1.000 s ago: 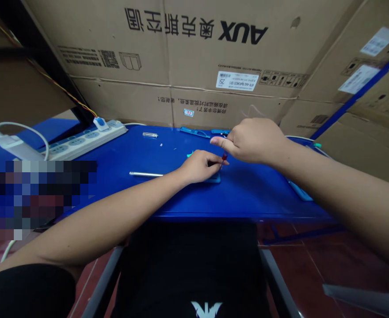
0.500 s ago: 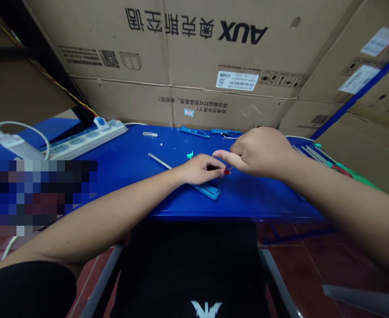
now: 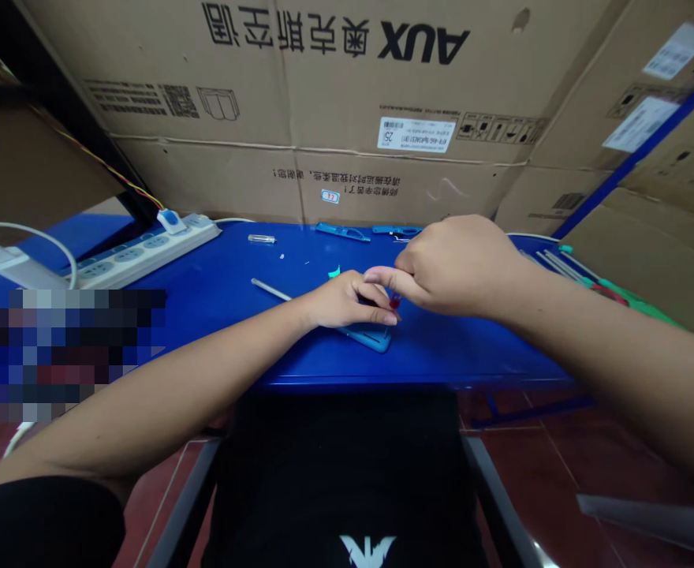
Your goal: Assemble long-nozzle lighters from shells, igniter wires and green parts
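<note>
A screwdriver stands nearly upright; its red lower handle (image 3: pixel 395 301) shows between my two hands, and its thin shaft reaches down to a blue long-necked lighter body (image 3: pixel 371 339). My right hand (image 3: pixel 457 264) is closed around the top of the screwdriver, thumb pointing left. Below it, my left hand (image 3: pixel 347 301) has thumb and fingers closed about the red part. The left palm covers the middle of the lighter, whose grey metal tube (image 3: pixel 270 289) sticks out to the upper left. A small green piece (image 3: pixel 334 272) lies just behind my left hand.
Blue casing pieces (image 3: pixel 342 231) and a small clear tube (image 3: pixel 263 238) lie at the back of the blue table (image 3: pixel 217 260). At left is a white power strip (image 3: pixel 139 251). Several pale rods and green items (image 3: pixel 631 300) lie at right. Cardboard (image 3: pixel 300 118) walls the back.
The view has shifted slightly. My right hand has turned a little and dropped closer to my left, with the screwdriver still between them. The lighter stays in place.
</note>
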A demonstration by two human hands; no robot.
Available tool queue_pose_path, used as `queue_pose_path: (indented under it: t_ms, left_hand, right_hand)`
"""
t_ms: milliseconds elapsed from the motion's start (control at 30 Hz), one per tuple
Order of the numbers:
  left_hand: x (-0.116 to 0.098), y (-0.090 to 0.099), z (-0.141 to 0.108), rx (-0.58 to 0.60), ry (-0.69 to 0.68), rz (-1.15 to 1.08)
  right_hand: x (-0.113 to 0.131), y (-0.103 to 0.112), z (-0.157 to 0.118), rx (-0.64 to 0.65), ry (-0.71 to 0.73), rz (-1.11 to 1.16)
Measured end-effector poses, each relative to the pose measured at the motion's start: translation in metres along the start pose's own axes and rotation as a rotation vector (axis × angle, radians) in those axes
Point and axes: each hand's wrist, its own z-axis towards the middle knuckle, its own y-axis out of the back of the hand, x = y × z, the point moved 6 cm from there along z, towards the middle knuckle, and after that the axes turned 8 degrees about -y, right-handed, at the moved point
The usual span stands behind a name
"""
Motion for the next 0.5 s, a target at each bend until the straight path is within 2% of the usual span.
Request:
queue_pose_path:
  t_ms: [67, 133, 200, 267, 367, 500]
  left_hand:
    - [-0.004, -0.002, 0.002, -0.016, -0.035, 0.008]
    - [-0.008, -0.003, 0.003, -0.012, -0.04, 0.02]
    - [-0.011, -0.004, 0.004, 0.005, -0.038, 0.02]
    - [-0.013, -0.005, 0.004, 0.018, -0.053, 0.009]
    - [-0.013, -0.007, 0.004, 0.044, -0.079, -0.015]
    - [-0.01, -0.008, 0.004, 0.069, -0.065, -0.014]
  right_hand:
    - [-0.005, 0.004, -0.002, -0.03, 0.079, 0.069]
    - [-0.009, 0.008, -0.005, -0.048, 0.238, 0.183]
    - [-0.01, 0.01, -0.01, -0.019, 0.411, 0.273]
    - [-0.011, 0.01, -0.013, 0.004, 0.489, 0.315]
    - [-0.011, 0.008, -0.013, 0.015, 0.429, 0.29]
    - [-0.008, -0.003, -0.009, 0.03, 0.215, 0.037]
